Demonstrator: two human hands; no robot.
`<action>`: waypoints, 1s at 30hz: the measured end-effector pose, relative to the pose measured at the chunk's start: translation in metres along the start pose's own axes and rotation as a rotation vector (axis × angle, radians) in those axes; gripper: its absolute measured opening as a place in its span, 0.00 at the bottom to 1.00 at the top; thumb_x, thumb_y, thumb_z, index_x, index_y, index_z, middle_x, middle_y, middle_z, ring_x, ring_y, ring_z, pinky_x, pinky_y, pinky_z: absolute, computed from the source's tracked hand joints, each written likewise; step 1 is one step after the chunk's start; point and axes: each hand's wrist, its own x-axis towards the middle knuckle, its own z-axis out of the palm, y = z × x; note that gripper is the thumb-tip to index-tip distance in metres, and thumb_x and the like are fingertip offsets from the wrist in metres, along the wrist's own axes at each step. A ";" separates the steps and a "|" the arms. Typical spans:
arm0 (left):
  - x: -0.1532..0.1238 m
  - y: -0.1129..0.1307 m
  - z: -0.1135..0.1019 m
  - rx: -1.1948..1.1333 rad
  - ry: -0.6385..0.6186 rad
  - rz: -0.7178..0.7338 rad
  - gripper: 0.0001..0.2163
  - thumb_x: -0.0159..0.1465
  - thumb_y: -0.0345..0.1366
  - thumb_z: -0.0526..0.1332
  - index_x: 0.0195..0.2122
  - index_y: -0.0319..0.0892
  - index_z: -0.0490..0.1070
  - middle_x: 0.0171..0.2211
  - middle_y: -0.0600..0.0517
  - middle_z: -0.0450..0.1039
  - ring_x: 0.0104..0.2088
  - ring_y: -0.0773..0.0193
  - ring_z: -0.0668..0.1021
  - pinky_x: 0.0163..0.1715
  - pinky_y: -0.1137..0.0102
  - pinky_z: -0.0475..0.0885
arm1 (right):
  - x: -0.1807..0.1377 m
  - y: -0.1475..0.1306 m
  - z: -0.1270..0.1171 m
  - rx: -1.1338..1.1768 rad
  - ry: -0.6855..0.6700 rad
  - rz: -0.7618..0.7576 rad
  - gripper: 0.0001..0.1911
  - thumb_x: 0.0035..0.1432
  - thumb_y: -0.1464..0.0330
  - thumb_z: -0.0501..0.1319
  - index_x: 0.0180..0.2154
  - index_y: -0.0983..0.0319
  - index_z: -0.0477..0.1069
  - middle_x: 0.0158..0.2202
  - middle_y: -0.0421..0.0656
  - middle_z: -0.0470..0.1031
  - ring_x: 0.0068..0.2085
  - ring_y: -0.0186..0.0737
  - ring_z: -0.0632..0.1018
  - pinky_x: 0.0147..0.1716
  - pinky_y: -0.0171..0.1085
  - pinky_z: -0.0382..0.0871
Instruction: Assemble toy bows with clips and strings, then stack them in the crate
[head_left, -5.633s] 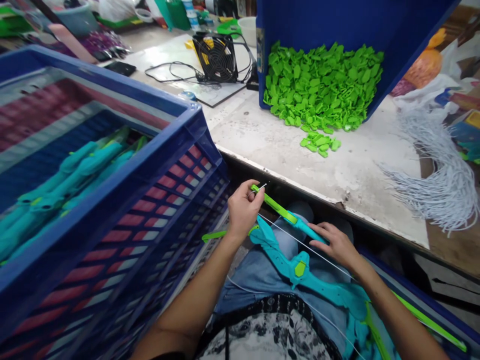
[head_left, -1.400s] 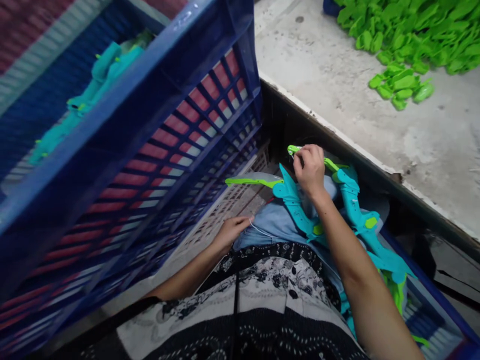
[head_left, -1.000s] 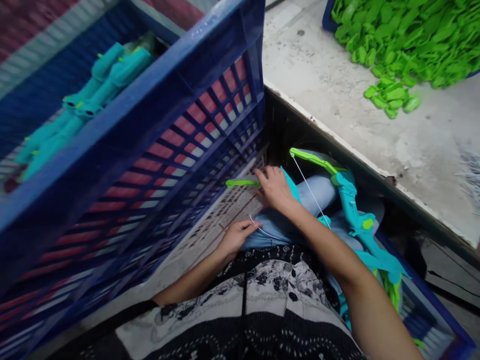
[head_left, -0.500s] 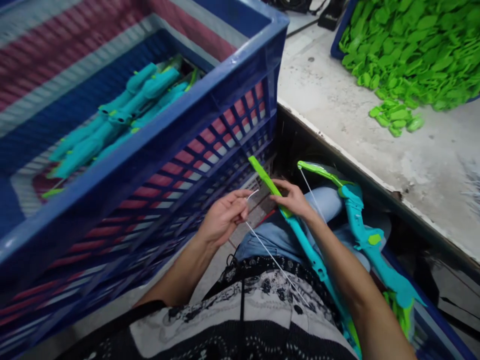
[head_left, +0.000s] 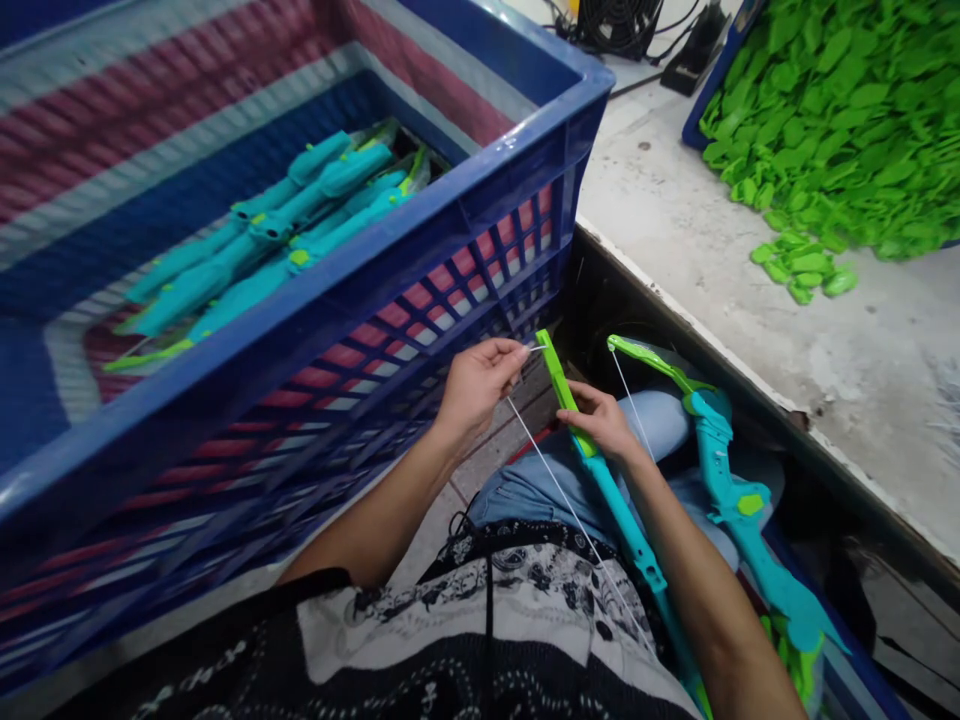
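Observation:
A teal toy bow point(head_left: 626, 520) with a lime-green limb lies across my lap. My right hand point(head_left: 600, 425) is closed around that green limb just below its tip. My left hand point(head_left: 476, 380) pinches the end of a thin white string point(head_left: 559, 490) right at the limb's tip; the string runs taut down toward my waist. A second teal and green bow point(head_left: 720, 460), with its own string on it, rests on my right knee beside the first.
A big blue crate point(head_left: 420, 230) at my left holds several teal bows point(head_left: 292, 230). The grey worktable point(head_left: 712, 270) ahead carries a pile of green plastic parts point(head_left: 832, 110) spilling from a blue bin. A black fan point(head_left: 619, 20) stands at the back.
My right hand left the strung bow on my knee and picked up another one. My left hand lifted the string from my lap to the tip of its green limb.

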 end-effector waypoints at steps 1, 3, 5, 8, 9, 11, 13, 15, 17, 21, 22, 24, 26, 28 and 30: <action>0.001 -0.001 0.000 -0.001 0.009 0.008 0.17 0.42 0.45 0.72 0.24 0.38 0.71 0.12 0.59 0.61 0.14 0.75 0.60 0.14 0.77 0.50 | 0.000 0.001 0.000 0.003 0.001 0.003 0.28 0.40 0.63 0.73 0.47 0.59 0.76 0.49 0.45 0.78 0.49 0.44 0.77 0.52 0.43 0.70; 0.003 -0.004 0.000 -0.003 0.025 0.023 0.16 0.43 0.45 0.72 0.24 0.39 0.71 0.13 0.59 0.62 0.14 0.75 0.60 0.14 0.77 0.50 | 0.001 0.002 0.000 0.016 0.002 0.010 0.28 0.40 0.64 0.73 0.47 0.59 0.76 0.49 0.44 0.77 0.49 0.44 0.77 0.52 0.43 0.70; 0.004 -0.006 0.000 0.001 0.028 0.036 0.16 0.43 0.44 0.72 0.24 0.39 0.71 0.13 0.59 0.61 0.14 0.75 0.60 0.14 0.77 0.50 | 0.001 0.002 0.000 0.031 0.003 0.020 0.28 0.40 0.64 0.73 0.47 0.59 0.76 0.48 0.44 0.78 0.48 0.44 0.77 0.51 0.42 0.70; 0.005 -0.010 0.001 0.015 0.009 0.054 0.15 0.44 0.44 0.71 0.24 0.39 0.72 0.12 0.59 0.61 0.14 0.75 0.60 0.15 0.77 0.51 | 0.000 0.001 0.000 0.041 -0.001 0.035 0.29 0.40 0.64 0.73 0.47 0.58 0.75 0.47 0.43 0.78 0.46 0.43 0.78 0.46 0.41 0.73; 0.005 -0.010 0.001 0.023 0.001 0.060 0.15 0.45 0.44 0.71 0.24 0.39 0.72 0.13 0.59 0.61 0.14 0.75 0.60 0.15 0.77 0.51 | 0.000 0.001 0.000 0.043 -0.002 0.036 0.29 0.40 0.63 0.73 0.47 0.58 0.75 0.47 0.43 0.78 0.45 0.43 0.78 0.45 0.41 0.73; 0.005 -0.011 0.000 0.045 -0.020 0.073 0.14 0.46 0.44 0.71 0.25 0.39 0.73 0.13 0.59 0.61 0.14 0.75 0.60 0.15 0.77 0.52 | 0.000 0.001 0.000 0.047 -0.001 0.035 0.29 0.40 0.63 0.73 0.47 0.59 0.75 0.47 0.43 0.78 0.45 0.43 0.78 0.44 0.40 0.74; 0.004 -0.011 -0.002 0.067 -0.043 0.079 0.14 0.47 0.44 0.70 0.25 0.39 0.73 0.13 0.59 0.61 0.15 0.75 0.61 0.16 0.77 0.52 | 0.000 0.000 0.000 0.048 -0.006 0.038 0.29 0.40 0.64 0.73 0.47 0.59 0.75 0.48 0.44 0.78 0.45 0.43 0.78 0.43 0.40 0.74; 0.004 -0.010 -0.003 0.078 -0.051 0.083 0.14 0.47 0.43 0.71 0.25 0.39 0.73 0.13 0.60 0.61 0.15 0.75 0.61 0.16 0.77 0.52 | 0.000 0.000 0.000 0.039 -0.013 0.039 0.28 0.41 0.64 0.72 0.48 0.59 0.75 0.48 0.44 0.77 0.45 0.43 0.77 0.43 0.40 0.74; 0.005 -0.009 -0.003 0.073 -0.046 0.082 0.14 0.47 0.44 0.71 0.25 0.39 0.72 0.13 0.60 0.61 0.14 0.75 0.61 0.16 0.77 0.52 | 0.000 0.000 0.001 0.019 -0.015 0.024 0.28 0.41 0.64 0.72 0.48 0.59 0.75 0.48 0.45 0.77 0.46 0.43 0.77 0.45 0.41 0.73; 0.008 -0.009 0.002 0.050 -0.071 0.091 0.15 0.48 0.45 0.71 0.26 0.39 0.70 0.13 0.60 0.62 0.14 0.76 0.60 0.16 0.77 0.52 | 0.001 0.003 0.001 -0.053 -0.009 -0.038 0.27 0.43 0.63 0.71 0.48 0.59 0.75 0.48 0.45 0.76 0.48 0.43 0.76 0.50 0.42 0.70; 0.009 -0.009 0.004 0.033 -0.083 0.091 0.16 0.48 0.45 0.71 0.27 0.39 0.70 0.13 0.60 0.62 0.14 0.76 0.61 0.16 0.78 0.52 | 0.001 0.005 0.002 -0.073 -0.006 -0.059 0.27 0.43 0.62 0.71 0.48 0.59 0.75 0.47 0.45 0.76 0.48 0.43 0.76 0.50 0.43 0.70; 0.012 -0.008 0.005 -0.019 -0.129 0.069 0.19 0.47 0.44 0.72 0.33 0.40 0.70 0.13 0.61 0.62 0.14 0.75 0.61 0.15 0.78 0.52 | 0.001 0.007 0.002 -0.129 0.002 -0.108 0.27 0.45 0.61 0.70 0.49 0.60 0.74 0.46 0.45 0.76 0.47 0.44 0.76 0.50 0.43 0.70; 0.014 -0.006 0.006 -0.063 -0.197 0.018 0.23 0.46 0.45 0.73 0.40 0.40 0.69 0.14 0.63 0.61 0.14 0.74 0.61 0.15 0.78 0.50 | -0.001 0.006 0.002 -0.226 0.011 -0.160 0.27 0.48 0.60 0.69 0.50 0.60 0.74 0.43 0.45 0.75 0.45 0.43 0.76 0.47 0.43 0.71; 0.016 -0.004 0.006 -0.075 -0.255 -0.029 0.25 0.45 0.45 0.73 0.41 0.39 0.70 0.14 0.62 0.61 0.14 0.75 0.61 0.15 0.78 0.49 | -0.004 0.000 0.002 -0.366 0.020 -0.223 0.24 0.51 0.60 0.67 0.50 0.60 0.74 0.40 0.45 0.75 0.42 0.42 0.76 0.44 0.42 0.72; 0.018 -0.002 0.006 -0.074 -0.274 -0.045 0.23 0.46 0.46 0.73 0.38 0.38 0.71 0.14 0.61 0.61 0.15 0.75 0.61 0.15 0.78 0.49 | -0.005 -0.012 0.003 -0.497 0.073 -0.328 0.21 0.54 0.61 0.65 0.50 0.60 0.74 0.41 0.46 0.74 0.43 0.42 0.76 0.44 0.42 0.72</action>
